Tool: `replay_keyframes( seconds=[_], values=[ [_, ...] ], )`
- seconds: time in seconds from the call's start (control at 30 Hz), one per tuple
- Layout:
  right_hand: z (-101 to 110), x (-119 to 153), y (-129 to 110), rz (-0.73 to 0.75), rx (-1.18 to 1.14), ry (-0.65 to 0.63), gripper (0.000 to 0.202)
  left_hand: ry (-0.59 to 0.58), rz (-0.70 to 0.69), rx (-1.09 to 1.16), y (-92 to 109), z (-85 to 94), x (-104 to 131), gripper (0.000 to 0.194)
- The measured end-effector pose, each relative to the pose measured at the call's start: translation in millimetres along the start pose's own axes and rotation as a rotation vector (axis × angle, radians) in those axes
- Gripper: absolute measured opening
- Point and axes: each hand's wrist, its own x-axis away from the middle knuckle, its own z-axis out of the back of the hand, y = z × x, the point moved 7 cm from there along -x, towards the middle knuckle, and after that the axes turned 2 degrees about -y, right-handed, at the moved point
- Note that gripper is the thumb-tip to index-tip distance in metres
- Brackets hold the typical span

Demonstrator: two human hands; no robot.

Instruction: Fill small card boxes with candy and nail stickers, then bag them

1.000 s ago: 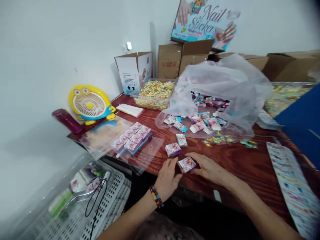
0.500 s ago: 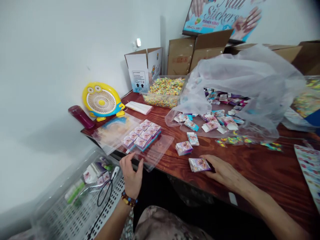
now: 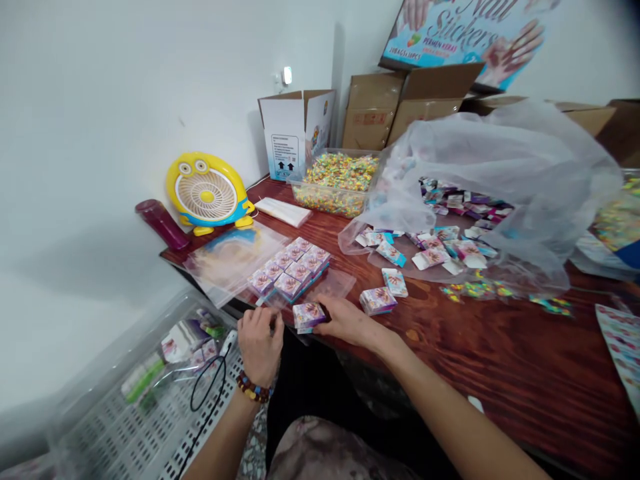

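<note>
My right hand (image 3: 347, 323) grips a small stack of purple-and-white printed boxes (image 3: 309, 316) at the table's front edge. Just left of it, my left hand (image 3: 260, 340) has its fingers curled at the edge of a clear plastic bag (image 3: 341, 283); what they pinch, if anything, is hidden. Rows of similar small boxes (image 3: 289, 267) lie on that bag. Another short stack of boxes (image 3: 378, 301) stands to the right, with a single light-blue box (image 3: 395, 283) behind it.
A large translucent bag (image 3: 500, 143) spills small cartons onto the table (image 3: 465, 353). Behind are a tub of colourful candy (image 3: 340, 177), a white carton (image 3: 283, 143) and a yellow fan (image 3: 206, 193). Flat clear bags (image 3: 225, 260) lie leftward; a plastic basket (image 3: 135, 433) sits below.
My right hand has carried its stack of boxes left, close to my left hand and the plastic bag. My left hand's fingers have curled in. The view has shifted slightly.
</note>
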Motion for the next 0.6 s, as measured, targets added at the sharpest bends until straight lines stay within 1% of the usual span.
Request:
replay_keyframes(
  seconds=[0.1, 0.17, 0.27, 0.37, 0.47, 0.6],
  values=[
    [-5, -16, -3, 0.043, 0.005, -0.048, 0.028, 0.047, -0.027, 0.081, 0, 2.6, 0, 0.010],
    [-7, -22, -5, 0.043, 0.020, -0.050, 0.028, 0.071, -0.024, 0.128, 0, 2.4, 1, 0.010],
    [-13, -28, -7, 0.000, 0.089, 0.005, 0.028, 0.110, -0.017, 0.172, -2, -0.1, 3, 0.010],
    [-20, -31, -8, -0.084, 0.178, 0.079, 0.026, 0.146, -0.017, 0.192, -3, -3.6, 6, 0.008],
    [-27, -31, -8, -0.160, 0.215, 0.126, 0.028, 0.185, -0.017, 0.205, -7, -5.2, 7, 0.008],
    [-31, -30, -9, -0.185, 0.211, 0.144, 0.031, 0.167, 0.018, 0.194, -13, -8.0, 6, 0.006]
  ],
)
